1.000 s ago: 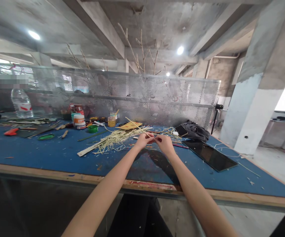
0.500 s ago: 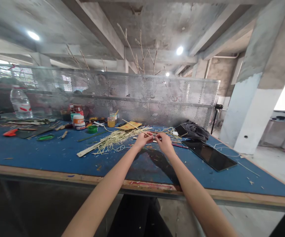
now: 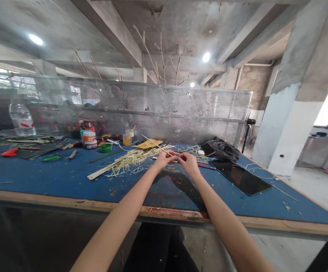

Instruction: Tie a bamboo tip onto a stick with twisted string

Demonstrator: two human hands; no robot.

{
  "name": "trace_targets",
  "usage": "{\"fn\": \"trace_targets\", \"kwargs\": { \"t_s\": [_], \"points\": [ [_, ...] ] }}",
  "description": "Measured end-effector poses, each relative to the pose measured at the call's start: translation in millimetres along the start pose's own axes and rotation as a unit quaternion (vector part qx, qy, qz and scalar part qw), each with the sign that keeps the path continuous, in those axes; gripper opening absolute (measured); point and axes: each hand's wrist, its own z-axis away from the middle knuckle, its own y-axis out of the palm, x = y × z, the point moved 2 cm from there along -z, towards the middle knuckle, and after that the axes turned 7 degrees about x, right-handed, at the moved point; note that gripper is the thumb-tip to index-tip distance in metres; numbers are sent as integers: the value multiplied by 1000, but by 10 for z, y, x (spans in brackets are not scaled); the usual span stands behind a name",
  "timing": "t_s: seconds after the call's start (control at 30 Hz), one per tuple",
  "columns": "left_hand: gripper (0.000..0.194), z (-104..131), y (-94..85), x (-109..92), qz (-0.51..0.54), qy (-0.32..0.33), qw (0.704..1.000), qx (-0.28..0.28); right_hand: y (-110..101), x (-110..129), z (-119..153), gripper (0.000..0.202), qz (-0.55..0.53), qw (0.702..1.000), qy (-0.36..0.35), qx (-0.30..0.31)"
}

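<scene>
A thin pale stick (image 3: 153,142), which looks like bamboo or wood, slants up and to the left out of my left hand (image 3: 163,160), whose fingers are closed around it. My right hand (image 3: 189,162) is pinched at the stick's near end, its fingertips against those of the left. What sits between the right fingertips is too small to make out. Both hands hover over the blue tabletop (image 3: 67,175). Just left of them lies a heap of pale shaved strips (image 3: 129,160), with a yellow sheet (image 3: 149,144) on its far side.
A dark tablet (image 3: 240,175) lies to the right, near a phone (image 3: 207,149) and grey cloth (image 3: 224,149). Paint jars (image 3: 90,139), a green lid (image 3: 51,158), an orange-red tool (image 3: 10,152) and a water bottle (image 3: 23,120) stand left. A perforated metal screen (image 3: 164,113) closes the back.
My right hand has moved slightly left, so its fingertips now meet the left hand's at the stick. The view has shifted a little.
</scene>
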Motion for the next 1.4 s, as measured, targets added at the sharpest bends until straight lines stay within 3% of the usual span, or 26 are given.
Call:
{"fn": "trace_targets", "kwargs": {
  "t_s": [0.37,0.6,0.7,0.8,0.93,1.07,1.23,1.4],
  "points": [
    [32,8,58,-15,-20,15,999,-20,-30,49,13,14,33,998,-32,-35],
    [39,42,76,-33,12,11,999,-41,-57,154,62,15,21,997,-53,-50],
    [43,53,130,-113,30,24,998,-56,-109,289,92,15,6,996,-72,-58],
    [45,120,199,-315,47,60,994,-79,-208,481,128,14,-22,992,-93,-83],
    [38,464,342,-634,48,105,989,-91,-390,782,385,14,-81,984,-104,-118],
    [20,1102,566,-798,40,142,983,-107,-581,1112,973,6,-170,968,-115,-144],
    [10,1783,836,-820,92,146,977,-128,-706,1403,1606,15,-172,965,-145,-132],
    [8,1975,1009,-759,124,139,971,-153,-668,1386,1792,21,-184,959,-147,-158]
  ]
}}
